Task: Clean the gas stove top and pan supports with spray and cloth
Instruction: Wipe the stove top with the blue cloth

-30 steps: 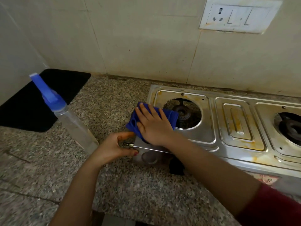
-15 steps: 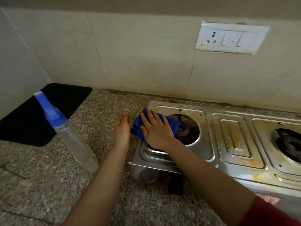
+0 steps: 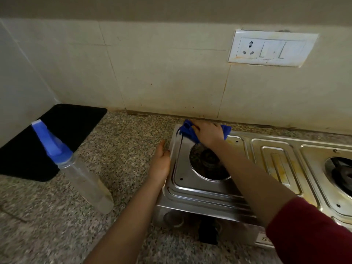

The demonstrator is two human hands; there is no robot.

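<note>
Right now your right hand (image 3: 206,133) lies on the bunched blue cloth (image 3: 187,129), fingers stretched out close together and pressing down rather than wrapped round it; the cloth sits at the back left corner of the stainless steel gas stove top (image 3: 181,168), just behind the round left burner opening (image 3: 207,164) and close to the tiled wall; your left hand (image 3: 160,164) rests with straight, closed-up fingers against the stove's left edge, which I take to be bracing it

The cloth looks soft, limp and light, so expect it to ruck up and slip from under your palm; hold it with your palm over its middle and let it mould into the pressed ridges; the thin sheet-metal stove will likely skate on the speckled granite counter (image 3: 123,134), so the bracing hand earns its place

The clear plastic spray bottle with the blue trigger head (image 3: 76,168) stands on the counter, well apart to the left; it is probably light and easy to tip, so take it by the neck; yellowish stains on the middle panel (image 3: 280,168) look unwiped; no pan supports are in view
</note>
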